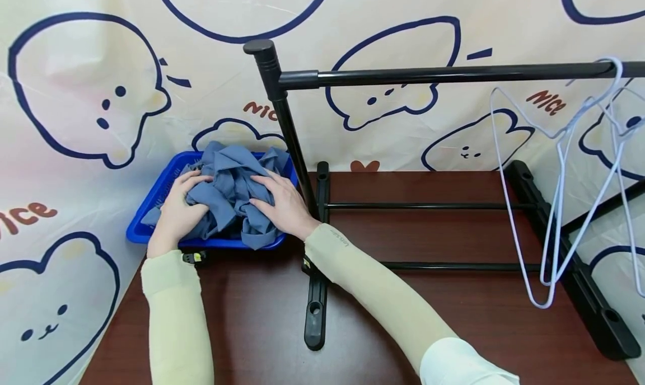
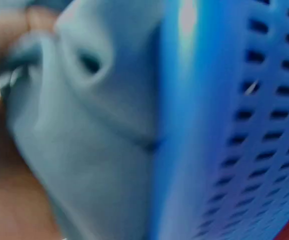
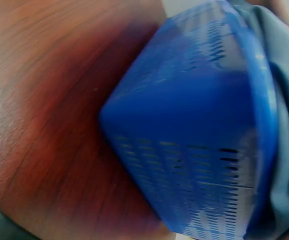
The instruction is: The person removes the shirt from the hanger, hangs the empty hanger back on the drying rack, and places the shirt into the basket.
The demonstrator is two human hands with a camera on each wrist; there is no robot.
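Your left hand (image 1: pixel 178 211) grips the blue cloth (image 1: pixel 232 197) bunched in the basket (image 1: pixel 151 206) far left; right hand (image 1: pixel 282 203) rests flat on it

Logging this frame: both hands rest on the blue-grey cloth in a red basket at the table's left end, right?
Not quite: the basket is blue, as the head view shows. Both the left hand and right hand do rest on the blue-grey cloth in it.
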